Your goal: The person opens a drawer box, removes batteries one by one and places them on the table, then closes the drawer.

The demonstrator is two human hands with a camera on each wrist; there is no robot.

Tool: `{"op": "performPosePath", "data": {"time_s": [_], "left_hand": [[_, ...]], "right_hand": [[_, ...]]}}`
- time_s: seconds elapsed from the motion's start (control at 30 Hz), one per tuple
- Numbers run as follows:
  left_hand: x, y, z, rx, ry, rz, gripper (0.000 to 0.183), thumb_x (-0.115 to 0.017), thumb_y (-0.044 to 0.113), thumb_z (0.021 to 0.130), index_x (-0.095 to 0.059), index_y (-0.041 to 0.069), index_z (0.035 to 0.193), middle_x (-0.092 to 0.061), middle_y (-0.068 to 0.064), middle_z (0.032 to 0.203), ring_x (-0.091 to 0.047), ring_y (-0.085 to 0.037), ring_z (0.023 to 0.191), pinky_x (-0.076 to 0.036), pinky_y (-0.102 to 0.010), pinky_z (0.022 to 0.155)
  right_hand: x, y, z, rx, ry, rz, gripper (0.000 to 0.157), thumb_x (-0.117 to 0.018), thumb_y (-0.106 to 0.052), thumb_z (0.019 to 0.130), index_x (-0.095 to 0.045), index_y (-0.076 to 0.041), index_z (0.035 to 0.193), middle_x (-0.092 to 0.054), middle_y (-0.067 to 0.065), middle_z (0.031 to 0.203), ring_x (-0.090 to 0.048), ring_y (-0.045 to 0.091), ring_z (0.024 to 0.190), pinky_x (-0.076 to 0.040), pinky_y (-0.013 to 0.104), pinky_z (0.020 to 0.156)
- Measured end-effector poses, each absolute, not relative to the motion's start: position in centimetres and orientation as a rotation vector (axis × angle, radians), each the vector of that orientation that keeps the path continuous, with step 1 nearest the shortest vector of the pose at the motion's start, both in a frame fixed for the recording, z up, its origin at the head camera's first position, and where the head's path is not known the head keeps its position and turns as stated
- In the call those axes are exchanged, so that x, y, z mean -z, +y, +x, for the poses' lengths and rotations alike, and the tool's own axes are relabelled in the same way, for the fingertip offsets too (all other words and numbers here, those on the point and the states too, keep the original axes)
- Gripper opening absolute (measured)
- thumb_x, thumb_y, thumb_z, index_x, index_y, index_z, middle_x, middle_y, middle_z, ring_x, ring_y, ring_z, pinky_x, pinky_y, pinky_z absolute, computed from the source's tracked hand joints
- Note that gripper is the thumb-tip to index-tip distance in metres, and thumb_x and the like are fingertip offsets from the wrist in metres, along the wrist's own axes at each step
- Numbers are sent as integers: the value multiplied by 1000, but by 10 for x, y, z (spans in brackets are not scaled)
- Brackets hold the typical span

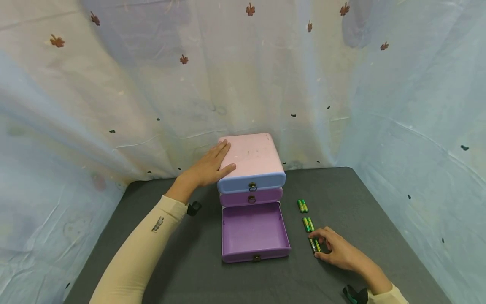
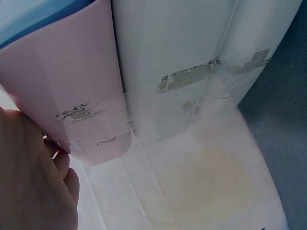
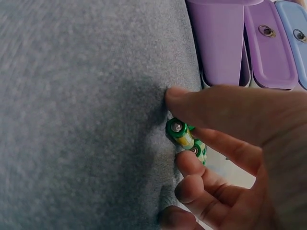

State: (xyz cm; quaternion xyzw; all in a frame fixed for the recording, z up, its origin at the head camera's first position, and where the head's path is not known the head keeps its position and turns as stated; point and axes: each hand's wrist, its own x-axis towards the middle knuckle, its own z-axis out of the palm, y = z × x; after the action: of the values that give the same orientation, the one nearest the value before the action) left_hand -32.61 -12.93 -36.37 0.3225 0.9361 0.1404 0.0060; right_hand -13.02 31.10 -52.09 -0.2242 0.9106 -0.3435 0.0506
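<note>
A small drawer unit with a pink top (image 1: 250, 154) stands on the dark table. Its bottom purple drawer (image 1: 255, 230) is pulled out and bare inside. My left hand (image 1: 209, 166) rests on the left edge of the top, fingers straight. The left wrist view shows that hand (image 2: 36, 172) beside the unit's pink side (image 2: 72, 76). To the right of the drawer, my right hand (image 1: 339, 249) bends its thumb and fingers around the nearest pair of green batteries (image 1: 317, 245). In the right wrist view, a battery (image 3: 182, 133) shows between thumb and fingers.
Two more pairs of green batteries, a middle pair (image 1: 308, 224) and a far pair (image 1: 302, 206), lie in a row beyond my right hand. Above the pulled-out drawer are a purple drawer (image 1: 235, 198) and a blue drawer (image 1: 231, 185), both closed. A patterned curtain (image 1: 235, 93) hangs behind.
</note>
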Motion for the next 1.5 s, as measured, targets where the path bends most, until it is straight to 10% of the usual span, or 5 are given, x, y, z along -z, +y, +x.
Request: {"op": "performPosePath", "data": {"time_s": [1.0,1.5], "left_hand": [[369,-131,-330,-420,2934,996,89,-35,62,113,2,9,173,7,-9,181,6,-25,167,-1,-44,136],[367,-130,-328,-427,2935,990,89,-36,62,112,2,10,173,7,-8,181,6,-23,167,-2,-43,136]], "right_hand": [[504,287,-127,1397,2850,-888,35,-84,-9,94,-70,-21,124,-61,4,93,-52,20,68,-45,27,55],[495,260,-120,1590,2741,-950,29,-83,-4,94,-73,-16,118,-65,-6,87,-60,6,70,-54,24,56]]}}
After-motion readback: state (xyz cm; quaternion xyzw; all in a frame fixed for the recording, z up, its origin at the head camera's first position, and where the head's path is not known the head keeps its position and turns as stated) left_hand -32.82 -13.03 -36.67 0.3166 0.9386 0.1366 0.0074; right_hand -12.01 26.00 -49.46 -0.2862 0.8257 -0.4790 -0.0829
